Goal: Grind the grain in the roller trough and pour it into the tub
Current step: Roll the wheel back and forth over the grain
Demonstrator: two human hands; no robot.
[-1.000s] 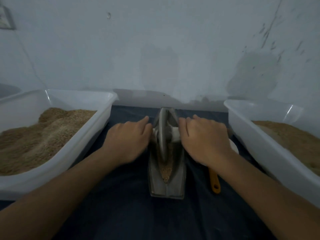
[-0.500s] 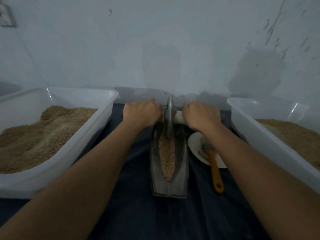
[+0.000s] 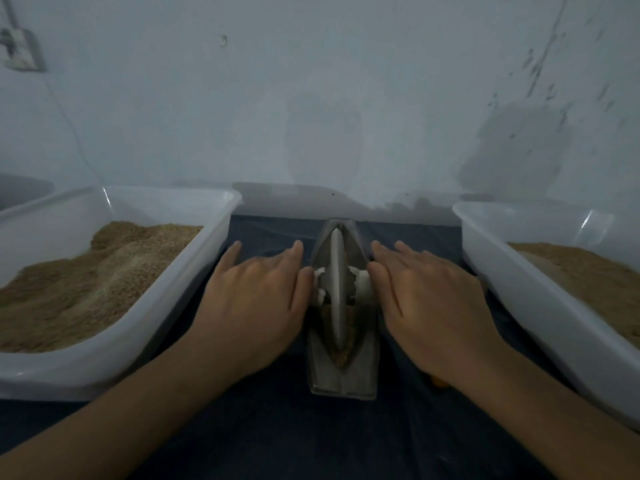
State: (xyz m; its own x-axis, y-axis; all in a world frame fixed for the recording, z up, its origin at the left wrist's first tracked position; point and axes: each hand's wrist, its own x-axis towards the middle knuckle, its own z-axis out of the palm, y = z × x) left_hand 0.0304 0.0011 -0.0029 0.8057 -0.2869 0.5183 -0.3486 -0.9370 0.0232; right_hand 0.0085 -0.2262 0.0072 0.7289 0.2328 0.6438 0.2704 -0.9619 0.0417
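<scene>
- Metal roller trough [image 3: 341, 372], one, centred between two white tubs [image 3: 121, 355] [image 3: 540, 299] of grain.
- Your two hands [image 3: 256, 299] [image 3: 433, 299] press flat-fingered on the wheel [image 3: 336, 289] axle.
- Dark cloth [image 3: 277, 438]; pale wall [image 3: 329, 98].

Two bare forearms reaching in from the lower corners, no sleeves, gloves, rings or watch in sight; left hand [image 3: 256, 299] and right hand [image 3: 433, 303] with short, unpainted nails on slim fingers [image 3: 294, 249].
</scene>
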